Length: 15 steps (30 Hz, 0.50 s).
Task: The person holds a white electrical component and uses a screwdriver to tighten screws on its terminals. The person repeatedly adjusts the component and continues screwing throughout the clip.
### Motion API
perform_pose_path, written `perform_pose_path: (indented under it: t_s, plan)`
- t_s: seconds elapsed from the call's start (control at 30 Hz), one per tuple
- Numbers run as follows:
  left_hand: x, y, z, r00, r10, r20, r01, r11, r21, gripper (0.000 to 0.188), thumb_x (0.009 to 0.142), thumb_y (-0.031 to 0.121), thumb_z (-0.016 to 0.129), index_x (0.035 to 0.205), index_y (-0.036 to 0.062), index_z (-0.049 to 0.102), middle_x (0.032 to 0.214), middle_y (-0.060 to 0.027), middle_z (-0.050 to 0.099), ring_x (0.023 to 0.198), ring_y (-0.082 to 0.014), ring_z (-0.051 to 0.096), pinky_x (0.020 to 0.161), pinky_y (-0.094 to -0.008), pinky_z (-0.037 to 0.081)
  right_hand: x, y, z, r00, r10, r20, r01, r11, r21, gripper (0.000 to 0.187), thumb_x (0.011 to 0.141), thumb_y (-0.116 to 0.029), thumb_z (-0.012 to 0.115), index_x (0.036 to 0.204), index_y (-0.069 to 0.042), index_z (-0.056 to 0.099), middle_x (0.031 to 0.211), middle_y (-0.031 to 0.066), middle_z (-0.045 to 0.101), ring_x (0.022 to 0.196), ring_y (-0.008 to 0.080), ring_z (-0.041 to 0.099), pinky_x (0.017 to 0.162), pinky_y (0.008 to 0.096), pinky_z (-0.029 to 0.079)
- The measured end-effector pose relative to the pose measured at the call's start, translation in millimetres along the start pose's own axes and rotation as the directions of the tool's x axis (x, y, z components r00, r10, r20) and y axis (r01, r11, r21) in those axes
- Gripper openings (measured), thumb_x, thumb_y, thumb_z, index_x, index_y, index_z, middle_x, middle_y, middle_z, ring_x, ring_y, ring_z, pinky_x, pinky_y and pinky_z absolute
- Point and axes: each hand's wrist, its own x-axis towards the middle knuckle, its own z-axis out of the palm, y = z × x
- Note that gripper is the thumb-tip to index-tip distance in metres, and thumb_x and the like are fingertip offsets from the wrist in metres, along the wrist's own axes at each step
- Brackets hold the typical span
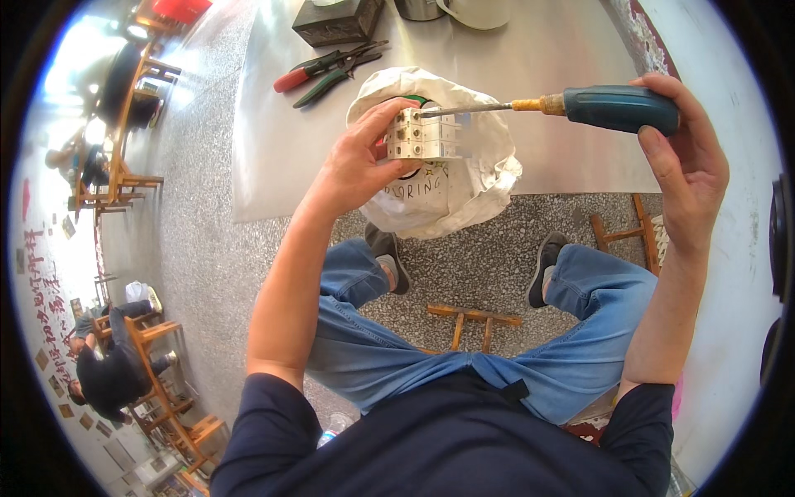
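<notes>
Two bare hands [360, 157] show, one near the centre and one at the upper right. Between them are one screwdriver with a teal handle [588, 108] and one white plastic block with small screws [406, 135], over one off-white printed cloth bag [484, 195]. In the upper middle are two long tool handles, one red-and-green, one green [323, 88], one dark rectangular box [335, 26] and one grey metal vessel [420, 8]. Two dark grey shoes [546, 263] stand lower down.

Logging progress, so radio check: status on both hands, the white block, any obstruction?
Left hand gripping white block, over cloth bag. Right hand holding screwdriver, pointed at block. Nothing visible blocking the screwdriver.
</notes>
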Motion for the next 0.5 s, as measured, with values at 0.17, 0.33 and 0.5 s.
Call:
perform_pose_path:
  t_s: [0.17, 0.33, 0.5]
  plan:
    - [0.1, -0.8, -1.1, 1.000, -0.017, 0.003, 0.017, 1.000, 0.006, 0.068, 0.083, -0.003, 0.078, 0.146, 0.0104, 0.054, 0.146, -0.0091, 0.051, 0.130, -0.0203, 0.055, 0.107, -0.0390, 0.056, 0.5, 0.3, 3.5, 1.000, -0.015, 0.004, 0.015, 1.000, 0.003, 0.042, 0.096, -0.002, 0.067, 0.137, -0.004, 0.062, 0.128, 0.0130, 0.067, 0.120, 0.0203, 0.064, 0.108, 0.0326, 0.050]
    - [-0.8, 2.6, 1.5, 1.000, -0.022, -0.016, 0.022, 1.000, 0.014, 0.067, 0.083, -0.011, 0.074, 0.145, 0.0075, 0.055, 0.143, -0.0060, 0.053, 0.129, -0.0182, 0.056, 0.108, -0.0369, 0.056, 0.6, -0.1, 5.1, 1.000, -0.008, 0.011, 0.008, 1.000, -0.002, 0.042, 0.095, 0.000, 0.067, 0.137, -0.004, 0.061, 0.128, 0.0129, 0.067, 0.121, 0.0205, 0.064, 0.108, 0.0329, 0.050]
    - [-0.1, 0.5, -0.2, 1.000, -0.012, 0.008, 0.011, 1.000, 0.010, 0.070, 0.083, -0.006, 0.077, 0.146, 0.0121, 0.054, 0.147, -0.0074, 0.050, 0.128, -0.0189, 0.056, 0.107, -0.0385, 0.056, 1.2, 0.6, 1.0, 0.999, 0.006, 0.035, -0.006, 1.000, -0.015, 0.042, 0.096, 0.000, 0.066, 0.137, -0.004, 0.061, 0.128, 0.0126, 0.067, 0.120, 0.0207, 0.064, 0.108, 0.0329, 0.050]
